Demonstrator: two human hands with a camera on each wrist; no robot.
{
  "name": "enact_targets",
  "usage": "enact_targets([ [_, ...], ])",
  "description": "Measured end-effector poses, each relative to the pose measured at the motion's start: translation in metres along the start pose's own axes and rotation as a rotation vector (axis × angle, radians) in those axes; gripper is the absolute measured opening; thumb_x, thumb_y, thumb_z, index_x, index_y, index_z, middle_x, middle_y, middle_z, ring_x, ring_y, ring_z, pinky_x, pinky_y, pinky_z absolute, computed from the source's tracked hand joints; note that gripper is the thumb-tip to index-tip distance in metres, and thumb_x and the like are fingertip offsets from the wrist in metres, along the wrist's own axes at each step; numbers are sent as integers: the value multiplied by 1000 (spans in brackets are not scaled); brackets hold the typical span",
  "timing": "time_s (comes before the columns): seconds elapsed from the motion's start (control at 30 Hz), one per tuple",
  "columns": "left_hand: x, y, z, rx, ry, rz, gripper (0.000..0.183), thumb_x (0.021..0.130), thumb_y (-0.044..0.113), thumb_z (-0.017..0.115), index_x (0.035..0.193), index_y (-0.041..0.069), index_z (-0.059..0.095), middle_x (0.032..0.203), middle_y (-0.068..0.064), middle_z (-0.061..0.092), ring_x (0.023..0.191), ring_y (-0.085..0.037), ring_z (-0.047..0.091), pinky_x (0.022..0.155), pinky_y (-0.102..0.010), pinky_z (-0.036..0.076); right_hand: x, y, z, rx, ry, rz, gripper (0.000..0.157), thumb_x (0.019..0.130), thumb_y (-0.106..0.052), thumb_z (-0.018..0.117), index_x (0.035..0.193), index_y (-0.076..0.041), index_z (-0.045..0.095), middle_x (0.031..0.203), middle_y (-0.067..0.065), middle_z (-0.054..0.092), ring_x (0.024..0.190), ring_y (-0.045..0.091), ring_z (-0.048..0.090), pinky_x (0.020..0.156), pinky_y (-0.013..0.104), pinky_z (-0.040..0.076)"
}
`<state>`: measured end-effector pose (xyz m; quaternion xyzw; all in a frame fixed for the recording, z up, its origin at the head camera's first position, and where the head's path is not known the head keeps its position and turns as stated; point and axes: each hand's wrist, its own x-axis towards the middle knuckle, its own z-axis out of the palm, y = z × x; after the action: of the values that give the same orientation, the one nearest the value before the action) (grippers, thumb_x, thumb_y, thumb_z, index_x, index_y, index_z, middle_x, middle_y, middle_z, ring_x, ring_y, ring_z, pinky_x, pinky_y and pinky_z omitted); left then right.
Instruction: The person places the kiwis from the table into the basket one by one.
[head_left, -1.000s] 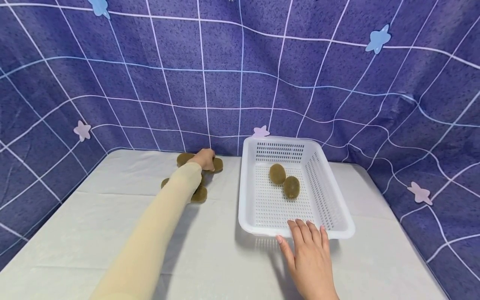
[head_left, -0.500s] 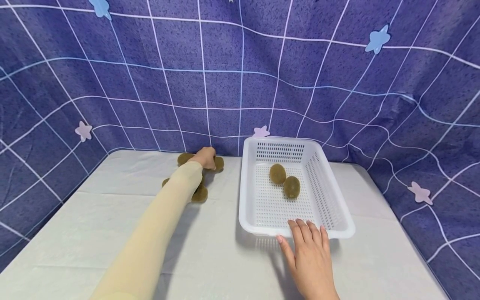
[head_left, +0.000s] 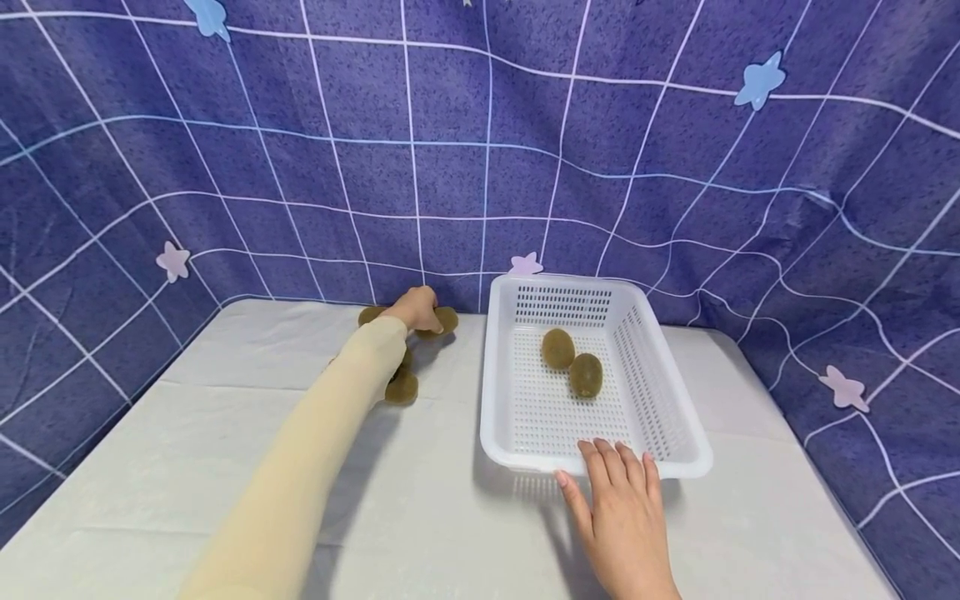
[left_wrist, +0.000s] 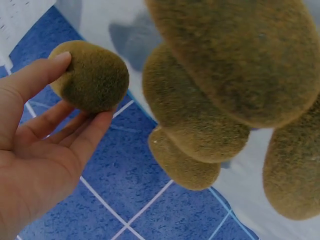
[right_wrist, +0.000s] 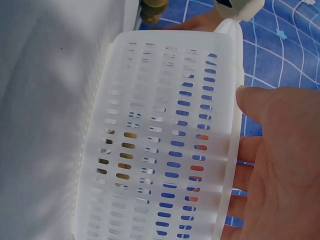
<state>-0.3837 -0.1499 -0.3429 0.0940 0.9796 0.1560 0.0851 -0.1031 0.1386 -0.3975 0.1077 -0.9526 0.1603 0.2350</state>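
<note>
My left hand (head_left: 417, 310) pinches a brown fuzzy kiwi (left_wrist: 95, 80) between thumb and fingertips, close to the back edge of the table. Several more kiwis lie beside that hand, among them one large in the left wrist view (left_wrist: 240, 55) and another by the forearm (head_left: 402, 389); the sleeve partly covers the group. At the front of a white plastic basket (head_left: 495, 454), my right hand (head_left: 626, 525) holds the rim, its fingers over the wall and its thumb outside. Two kiwis (head_left: 558, 349) lie touching inside the basket.
A white cloth (head_left: 435, 517) covers the table. Behind it and at both sides hangs a blue curtain (head_left: 450, 183) with pale lines and stars. The basket's left wall stands a short way right of the left hand.
My left hand has shifted slightly right and up, and the kiwi in its fingers has moved right and tilted. The right hand stays on the basket rim.
</note>
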Motion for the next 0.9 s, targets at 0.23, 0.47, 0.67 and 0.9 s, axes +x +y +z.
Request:
enact_targets([
  [0.23,-5,8,-13,-116,-43,18,49,82,12,71,124,-7,57,122,-22,60,111,-34,57,96,-39,49,0,0,0,6,12,-1,51,96,-44,54,125,-3,59,125,18,59,122,40,45,108,60,22],
  [0.47,-10,18,-24,-214,-57,52,51,82,12,72,126,-7,56,116,-21,62,98,-28,62,88,-35,52,0,1,0,9,30,-6,50,95,-44,55,124,-3,59,124,17,59,122,41,45,108,60,22],
  [0.67,-12,25,-32,-291,-56,58,50,83,12,72,126,-9,56,113,-22,63,88,-23,64,81,-32,56,0,1,1,9,50,-20,50,95,-44,55,123,-3,59,123,17,59,121,40,46,108,60,22],
  [0.9,-15,40,-44,-422,-86,20,52,85,14,71,129,-6,53,120,-21,60,103,-30,62,87,-36,55,0,1,2,14,56,-24,49,95,-44,55,122,-3,59,123,17,59,121,40,46,108,60,23],
])
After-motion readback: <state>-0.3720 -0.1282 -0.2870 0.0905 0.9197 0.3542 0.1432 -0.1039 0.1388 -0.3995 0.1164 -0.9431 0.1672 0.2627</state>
